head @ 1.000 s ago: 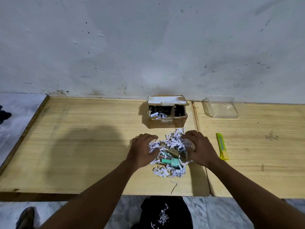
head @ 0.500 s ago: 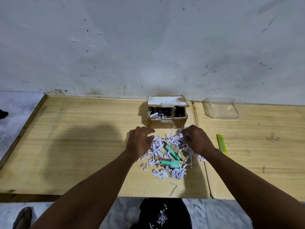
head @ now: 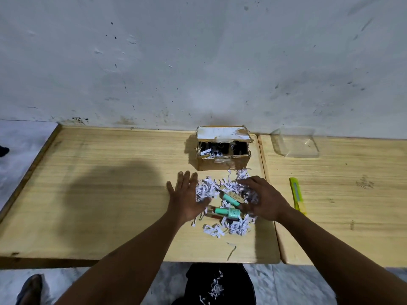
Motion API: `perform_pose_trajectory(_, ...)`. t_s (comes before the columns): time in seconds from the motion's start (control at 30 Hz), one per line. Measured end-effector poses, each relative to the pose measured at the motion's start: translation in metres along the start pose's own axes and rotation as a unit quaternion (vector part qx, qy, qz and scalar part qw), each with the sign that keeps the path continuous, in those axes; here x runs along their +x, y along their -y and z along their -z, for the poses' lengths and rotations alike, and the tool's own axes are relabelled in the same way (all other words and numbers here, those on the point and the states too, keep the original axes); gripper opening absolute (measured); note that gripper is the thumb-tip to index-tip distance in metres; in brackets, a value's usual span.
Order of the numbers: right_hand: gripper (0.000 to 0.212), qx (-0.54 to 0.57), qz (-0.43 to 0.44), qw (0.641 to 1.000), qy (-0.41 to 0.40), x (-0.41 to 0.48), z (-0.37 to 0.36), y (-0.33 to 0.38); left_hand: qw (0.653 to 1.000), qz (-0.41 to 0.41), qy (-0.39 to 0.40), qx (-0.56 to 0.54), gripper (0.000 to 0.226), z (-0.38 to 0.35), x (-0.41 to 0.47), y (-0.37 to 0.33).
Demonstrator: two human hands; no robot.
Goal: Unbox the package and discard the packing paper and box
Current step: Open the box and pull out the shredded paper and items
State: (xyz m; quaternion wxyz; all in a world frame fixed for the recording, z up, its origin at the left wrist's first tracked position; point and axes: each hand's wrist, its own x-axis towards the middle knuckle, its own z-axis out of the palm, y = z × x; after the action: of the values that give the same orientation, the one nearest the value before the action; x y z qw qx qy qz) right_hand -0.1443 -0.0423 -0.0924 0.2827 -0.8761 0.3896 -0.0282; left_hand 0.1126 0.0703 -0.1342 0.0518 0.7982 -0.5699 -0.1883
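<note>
Two green-capped bottles [head: 229,211], lengthwise left-right.

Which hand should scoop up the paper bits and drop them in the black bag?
Probably the right hand: it already rests curled on the shredded paper. The left hand lies flat and open beside the pile. The black bag sits just below the table edge.

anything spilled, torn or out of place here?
Yes. Shredded paper is strewn loose over the table around the green-capped bottles, and a stray strip lies near the front edge. The cardboard box has a ragged, torn flap. More shreds sit on the black bag below.
</note>
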Motion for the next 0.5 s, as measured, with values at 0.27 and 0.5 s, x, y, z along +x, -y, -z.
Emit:
perform_pose_trajectory(0.27, 0.059, -0.021, 0.045, 0.991, -0.123, -0.010, 0.015, -0.009, 0.995, -0.055, -0.075, -0.043, 0.078, -0.003, -0.006, 0.016)
perform_pose_trajectory(0.5, 0.020, -0.026, 0.155, 0.987, 0.020, -0.014, -0.015, 0.061, 0.996, -0.086, -0.032, 0.015, 0.072, -0.020, -0.020, 0.002)
